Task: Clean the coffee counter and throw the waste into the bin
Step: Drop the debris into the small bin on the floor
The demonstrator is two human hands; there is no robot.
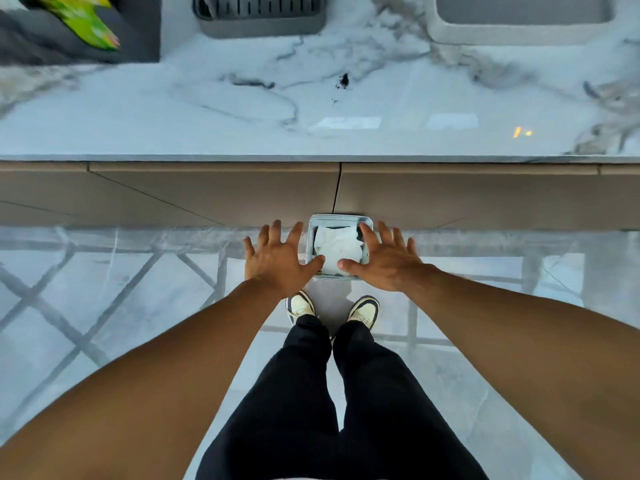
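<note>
A small square silver bin [341, 220] stands on the floor against the cabinet front, just ahead of my shoes. Crumpled white tissue [337, 245] lies inside it. My left hand [277, 259] hovers over the bin's left edge, fingers spread, holding nothing. My right hand [384, 259] hovers over its right edge, also spread and empty. The white marble counter [207, 126] stretches above, with a small dark patch of coffee grounds [344, 81] and a few specks near its middle.
A grey drip tray [259, 19] sits at the counter's back, a pale sink basin [519, 19] at the back right, and a dark box with a green packet [90, 22] at the back left. Beige cabinet doors [207, 192] run below the counter edge.
</note>
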